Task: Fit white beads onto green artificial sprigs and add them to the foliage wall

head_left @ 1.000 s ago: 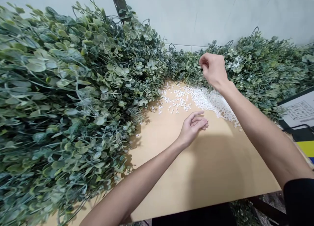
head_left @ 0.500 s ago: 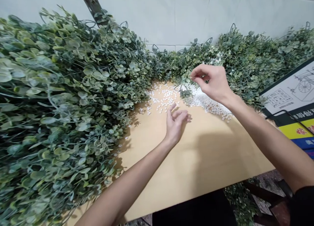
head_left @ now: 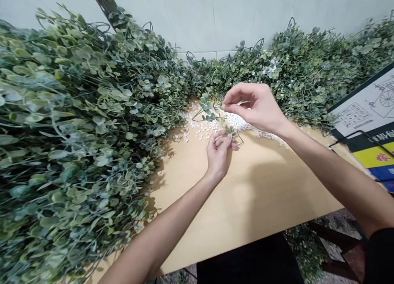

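My right hand (head_left: 257,105) is raised over the far part of the table, thumb and forefinger pinched on the end of an artificial leaf sprig (head_left: 208,108). The sprig's green leaves and thin stems point left. Lower and nearer, my left hand (head_left: 218,154) has its fingers curled around more small leaves (head_left: 231,131), with a thin stem loop sticking out to the right. Whether these leaves join the sprig in my right hand, I cannot tell. Under and behind the hands lie many small white plastic pieces (head_left: 235,120), heaped toward the right and scattered toward the left.
A tall mass of artificial greenery (head_left: 92,111) covers the table's left side, and more greenery (head_left: 310,79) lines the wall at the back and right. A printed box (head_left: 357,111) with a black wire stands at right. The wooden tabletop (head_left: 215,218) ends before my lap.
My right hand has moved left and slightly down, bringing the sprig along. My left hand's fingers, spread and empty before, are now closed around leaves. The view has shifted slightly.
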A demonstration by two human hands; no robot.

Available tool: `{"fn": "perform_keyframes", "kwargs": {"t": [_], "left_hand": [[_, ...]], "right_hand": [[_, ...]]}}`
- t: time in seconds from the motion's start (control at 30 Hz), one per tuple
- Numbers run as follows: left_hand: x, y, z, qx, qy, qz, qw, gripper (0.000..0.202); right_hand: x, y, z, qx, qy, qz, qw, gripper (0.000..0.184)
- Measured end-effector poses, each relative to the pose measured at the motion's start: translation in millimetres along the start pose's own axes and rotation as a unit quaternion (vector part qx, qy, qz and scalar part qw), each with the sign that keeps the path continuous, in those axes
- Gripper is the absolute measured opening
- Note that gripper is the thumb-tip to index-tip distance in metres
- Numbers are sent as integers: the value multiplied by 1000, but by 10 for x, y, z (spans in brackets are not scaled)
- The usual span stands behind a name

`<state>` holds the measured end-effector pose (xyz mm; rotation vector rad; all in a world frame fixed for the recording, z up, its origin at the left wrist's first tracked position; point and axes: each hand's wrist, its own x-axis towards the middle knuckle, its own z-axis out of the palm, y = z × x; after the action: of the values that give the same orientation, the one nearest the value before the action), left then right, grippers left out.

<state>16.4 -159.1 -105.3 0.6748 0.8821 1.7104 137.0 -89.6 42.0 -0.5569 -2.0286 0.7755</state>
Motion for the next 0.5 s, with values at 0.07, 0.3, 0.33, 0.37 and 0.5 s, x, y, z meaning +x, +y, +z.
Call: {"fn": "perform_keyframes", "kwargs": {"t": [0.07,0.3,0.33,0.37,0.5], "left_hand": [[-9,29,6,-14,19,0,1000,54],[-59,107,19,-13,5,20,1000,91],[-71,111,20,-1,-13,24,1000,92],[-82,112,21,11,-33,22,999,87],[-98,86,9,42,-97,-25,994,45]], "right_hand": [[16,39,-38,5,-8,2,1000,17],[-189,240,-350,55,-87,99,990,25],[-242,266,-399,70,-95,114,986,26],[-296,290,-443,86,-102,129,983,28],[-513,389,-550,125,-123,169,970,33]]}}
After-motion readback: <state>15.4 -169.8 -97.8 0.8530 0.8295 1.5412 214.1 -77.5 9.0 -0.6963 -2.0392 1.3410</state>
